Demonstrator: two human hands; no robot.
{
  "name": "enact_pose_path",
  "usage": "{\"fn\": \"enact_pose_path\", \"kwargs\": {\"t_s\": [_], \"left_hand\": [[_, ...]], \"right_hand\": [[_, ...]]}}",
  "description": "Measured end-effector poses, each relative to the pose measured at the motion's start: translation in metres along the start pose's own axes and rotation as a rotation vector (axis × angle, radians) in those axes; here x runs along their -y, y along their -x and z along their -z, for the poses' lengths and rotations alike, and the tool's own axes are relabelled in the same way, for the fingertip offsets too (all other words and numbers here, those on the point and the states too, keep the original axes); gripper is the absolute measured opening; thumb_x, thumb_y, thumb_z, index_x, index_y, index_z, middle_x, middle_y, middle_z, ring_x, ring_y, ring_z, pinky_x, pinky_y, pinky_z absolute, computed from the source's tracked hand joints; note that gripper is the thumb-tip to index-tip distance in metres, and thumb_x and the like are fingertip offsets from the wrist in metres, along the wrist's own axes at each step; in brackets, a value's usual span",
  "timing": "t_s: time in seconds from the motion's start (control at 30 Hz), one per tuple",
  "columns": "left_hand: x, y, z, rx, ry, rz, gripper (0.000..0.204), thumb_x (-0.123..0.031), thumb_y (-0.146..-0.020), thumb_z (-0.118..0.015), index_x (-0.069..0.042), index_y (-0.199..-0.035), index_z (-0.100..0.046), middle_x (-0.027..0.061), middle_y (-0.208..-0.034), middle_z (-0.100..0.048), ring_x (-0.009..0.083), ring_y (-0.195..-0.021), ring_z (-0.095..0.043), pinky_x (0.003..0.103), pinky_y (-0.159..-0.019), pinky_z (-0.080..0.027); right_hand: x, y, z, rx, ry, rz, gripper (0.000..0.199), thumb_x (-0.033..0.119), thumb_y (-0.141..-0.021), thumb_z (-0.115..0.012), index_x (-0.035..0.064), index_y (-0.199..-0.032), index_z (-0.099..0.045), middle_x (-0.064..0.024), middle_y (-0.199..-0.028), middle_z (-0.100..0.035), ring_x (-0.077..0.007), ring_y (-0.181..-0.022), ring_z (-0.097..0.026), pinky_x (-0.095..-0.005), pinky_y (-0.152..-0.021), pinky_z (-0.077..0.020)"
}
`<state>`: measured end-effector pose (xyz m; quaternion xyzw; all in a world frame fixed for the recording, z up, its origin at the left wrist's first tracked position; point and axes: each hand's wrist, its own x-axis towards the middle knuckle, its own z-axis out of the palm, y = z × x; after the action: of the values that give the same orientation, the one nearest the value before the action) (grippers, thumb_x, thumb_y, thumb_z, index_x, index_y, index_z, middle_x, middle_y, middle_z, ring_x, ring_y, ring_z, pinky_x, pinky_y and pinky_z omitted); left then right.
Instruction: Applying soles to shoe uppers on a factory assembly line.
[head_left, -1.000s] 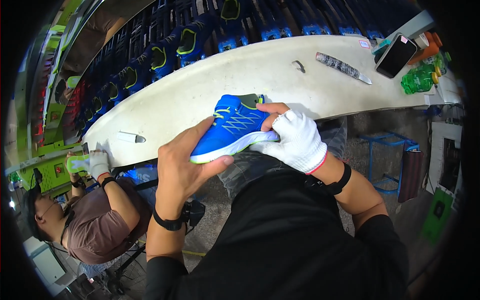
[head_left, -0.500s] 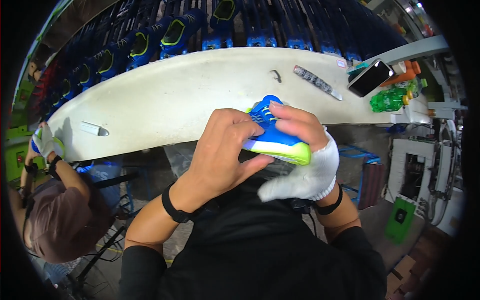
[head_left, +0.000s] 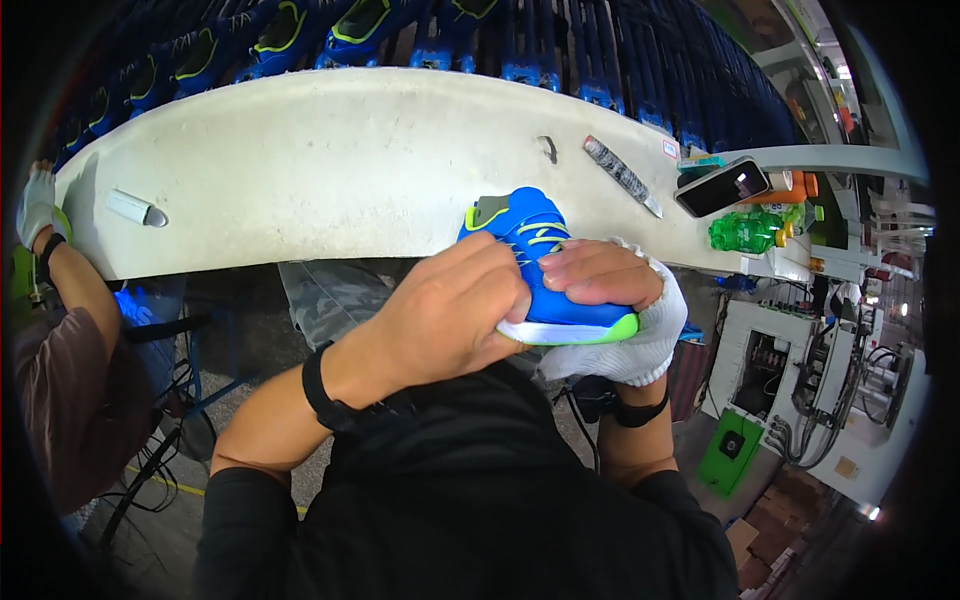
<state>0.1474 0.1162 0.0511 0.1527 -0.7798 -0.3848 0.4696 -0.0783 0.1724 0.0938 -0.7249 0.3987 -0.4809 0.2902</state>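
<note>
A blue sneaker [head_left: 572,305] with yellow-green laces and a white and lime sole is held in front of me at the table's near edge, toe toward me. My left hand [head_left: 450,305], bare with a dark wristband, closes its fingers on the shoe's left side by the sole edge. Around the toe on the right is my right hand [head_left: 630,310], in a white glove that leaves the fingertips bare. Its fingers press on the upper, while the gloved palm lies beneath the sole. The shoe hides part of that palm and thumb.
On the white table [head_left: 300,170] lie a knife with a wrapped handle [head_left: 622,172], a small dark strip [head_left: 548,150] and a pale tube [head_left: 135,208]. A phone [head_left: 722,188] and green bottle [head_left: 745,232] stand right. Blue sneakers [head_left: 280,30] line the rack behind. Another person's gloved hand [head_left: 40,205] is far left.
My left fingers have drawn closed at the sole edge, and my right thumb has gone under the shoe. More of the shoe's upper and its opening show. The view has shifted.
</note>
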Motion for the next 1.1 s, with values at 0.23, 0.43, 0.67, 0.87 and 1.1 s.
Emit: {"fn": "enact_pose_path", "kwargs": {"t_s": [0.23, 0.43, 0.67, 0.87, 1.1], "left_hand": [[0.013, 0.01, 0.018, 0.106, -0.094, 0.1, 0.044, -0.031, -0.073, -0.096, -0.007, -0.094, -0.066, 0.008, -0.096, -0.066, 0.0307, -0.088, -0.066, 0.04, -0.071, -0.055], [0.021, 0.02, 0.057, 0.219, -0.566, 0.013, 0.057, -0.003, -0.083, -0.085, -0.003, -0.136, -0.065, 0.0199, -0.135, -0.072, 0.042, -0.118, -0.073, 0.045, -0.102, -0.061], [-0.006, -0.055, 0.107, 0.348, -0.394, 0.166, 0.08, -0.041, -0.072, -0.099, -0.003, -0.134, -0.067, 0.0223, -0.127, -0.075, 0.0437, -0.113, -0.075, 0.046, -0.097, -0.06], [-0.007, -0.103, 0.109, 0.499, -0.414, 0.411, 0.078, -0.035, -0.072, -0.099, -0.001, -0.134, -0.065, 0.0239, -0.11, -0.076, 0.0464, -0.102, -0.074, 0.048, -0.09, -0.059], [0.018, -0.102, 0.121, 0.403, -0.379, 0.519, 0.084, -0.027, -0.067, -0.103, 0.004, -0.134, -0.063, 0.0277, -0.113, -0.078, 0.044, -0.109, -0.076, 0.044, -0.098, -0.059]], "right_hand": [[-0.002, 0.001, -0.002, -0.016, -0.047, 0.106, 0.052, 0.016, -0.072, -0.105, 0.0076, -0.11, -0.071, -0.0135, -0.108, -0.082, -0.0323, -0.106, -0.081, -0.0476, -0.1, -0.0602], [-0.029, 0.015, -0.029, -0.537, -0.746, -0.023, 0.033, 0.039, -0.113, -0.063, 0.0059, -0.114, -0.068, -0.0181, -0.105, -0.076, -0.0355, -0.108, -0.076, -0.0537, -0.104, -0.0575], [-0.05, -0.046, -0.031, 0.002, -0.138, -0.024, 0.106, 0.065, -0.08, -0.092, 0.0017, -0.156, -0.057, -0.0214, -0.152, -0.063, -0.0364, -0.138, -0.064, -0.046, -0.122, -0.0446], [-0.038, -0.087, -0.054, -0.188, -0.384, -0.223, 0.076, 0.022, -0.084, -0.093, 0.0029, -0.147, -0.055, -0.022, -0.157, -0.058, -0.029, -0.138, -0.061, -0.0451, -0.12, -0.0459], [-0.073, -0.101, -0.075, -0.532, -0.979, 0.003, 0.036, 0.039, -0.113, -0.06, 0.01, -0.133, -0.054, -0.009, -0.119, -0.058, -0.0218, -0.112, -0.06, -0.0397, -0.106, -0.0486]]}}
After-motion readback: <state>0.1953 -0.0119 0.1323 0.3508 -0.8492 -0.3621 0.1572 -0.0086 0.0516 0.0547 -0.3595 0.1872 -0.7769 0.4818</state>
